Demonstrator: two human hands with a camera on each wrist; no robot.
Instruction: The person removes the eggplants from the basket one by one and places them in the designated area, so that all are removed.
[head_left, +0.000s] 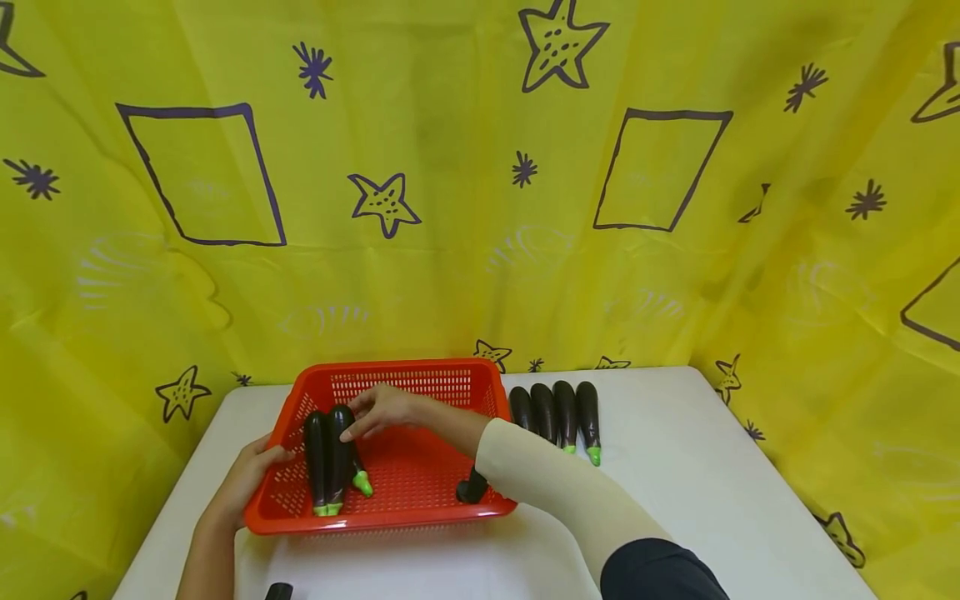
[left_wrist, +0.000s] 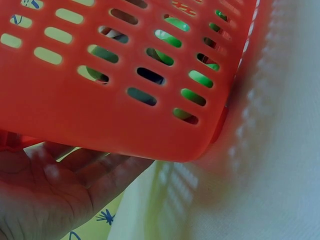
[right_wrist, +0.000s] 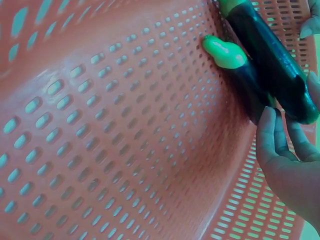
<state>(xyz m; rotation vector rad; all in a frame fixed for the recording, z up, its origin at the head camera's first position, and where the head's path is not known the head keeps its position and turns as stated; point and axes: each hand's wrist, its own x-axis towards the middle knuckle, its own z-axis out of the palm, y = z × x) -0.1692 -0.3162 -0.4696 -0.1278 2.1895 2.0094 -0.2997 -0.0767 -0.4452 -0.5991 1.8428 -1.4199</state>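
A red perforated plastic basket (head_left: 412,518) stands on the white table with several dark eggplants with green caps at its left end. My left hand (head_left: 247,479) grips the basket's left side, thumb over the rim; in the left wrist view its fingers (left_wrist: 107,172) lie along the basket's underside. Inside, my right hand (head_left: 386,410) pinches the upper end of an eggplant (head_left: 340,467), thumb on one side and fingers on the other. One eggplant (head_left: 314,458) lies alongside to its left; another (right_wrist: 245,82), partly hidden in the head view, slants on its right.
Several more eggplants (head_left: 588,417) lie in a row on the white table (head_left: 660,467), right of the basket, partly behind the right forearm. A yellow patterned curtain (head_left: 450,292) hangs behind and beside the table. A small black object (head_left: 279,591) shows at the bottom edge.
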